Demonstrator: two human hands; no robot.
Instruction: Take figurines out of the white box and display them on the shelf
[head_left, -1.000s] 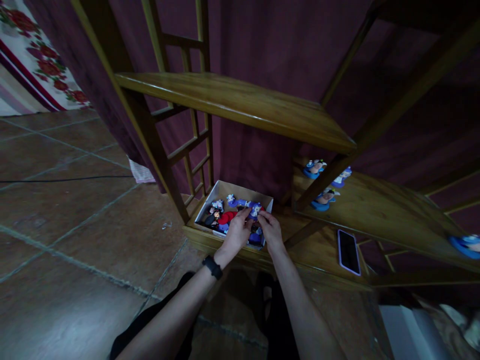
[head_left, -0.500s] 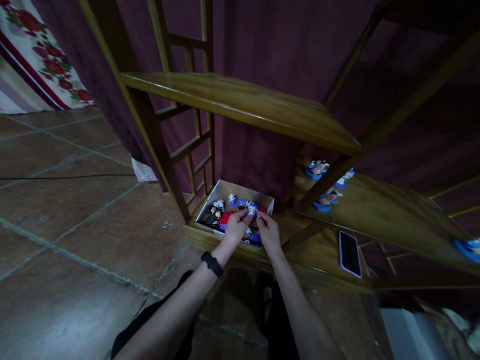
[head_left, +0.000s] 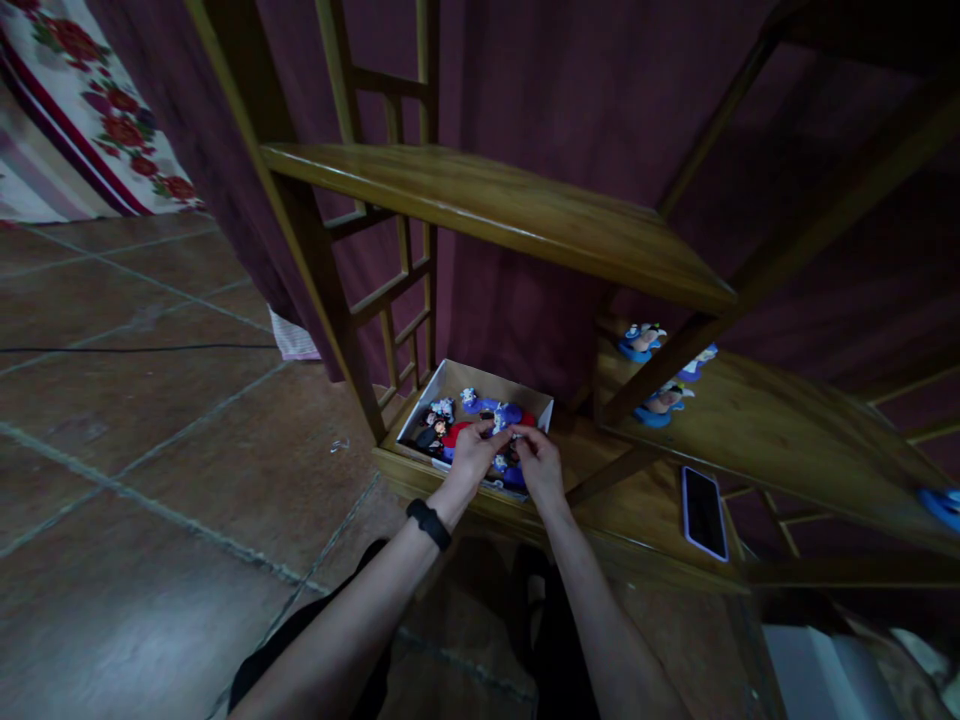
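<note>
A shallow cardboard box [head_left: 448,377] sits on the lowest board of a wooden shelf unit, filled with several small blue, red and white figurines [head_left: 489,409]. Both hands reach into it side by side. My left hand [head_left: 472,456], with a black band on the wrist, has its fingers curled and pinched on a small figurine at the box's middle. My right hand [head_left: 535,463] meets it from the right, fingertips pinched on the same small piece. What lies under the palms is hidden.
Three blue-based figurines [head_left: 651,402] stand on the middle shelf board [head_left: 780,430] to the right. A phone [head_left: 703,513] lies flat on the lowest board. A higher shelf [head_left: 495,210] overhangs the box. Tiled floor [head_left: 150,470] spreads left, dark curtain behind.
The view has drifted slightly so everything sits further right. Both hands stay in the box, fingers drawn a bit closer together over the small figurine.
</note>
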